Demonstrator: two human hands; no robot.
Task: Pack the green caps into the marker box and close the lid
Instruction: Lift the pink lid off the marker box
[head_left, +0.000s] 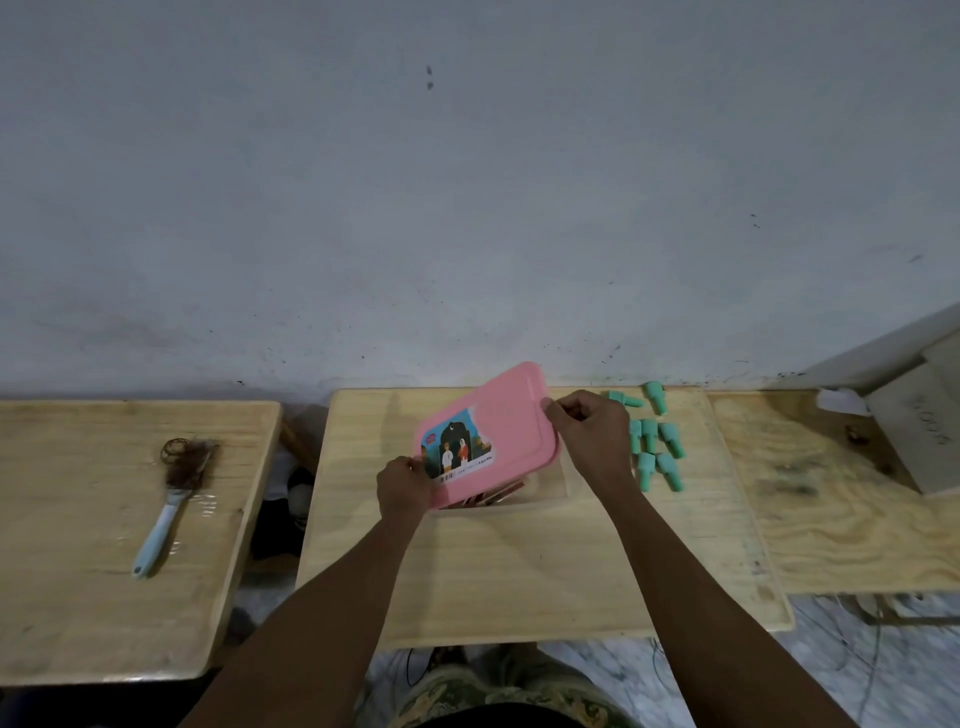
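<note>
Wooden table (519, 571) with green caps (655, 447), marker box (545, 496)

Smooth pink plastic lid (488, 421), matt green plastic caps (655, 441), pale bare-wood table (519, 561)

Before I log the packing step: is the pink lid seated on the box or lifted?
Lifted. Both hands hold the pink lid tilted above the box, whose near side gapes open; the green caps lie outside.

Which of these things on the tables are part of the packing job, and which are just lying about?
Part of the job:
- pink lid, held tilted by left hand and right hand
- marker box beneath it
- green caps lying loose to its right

Lying about:
- brush on the left table
- wooden block far right
</note>
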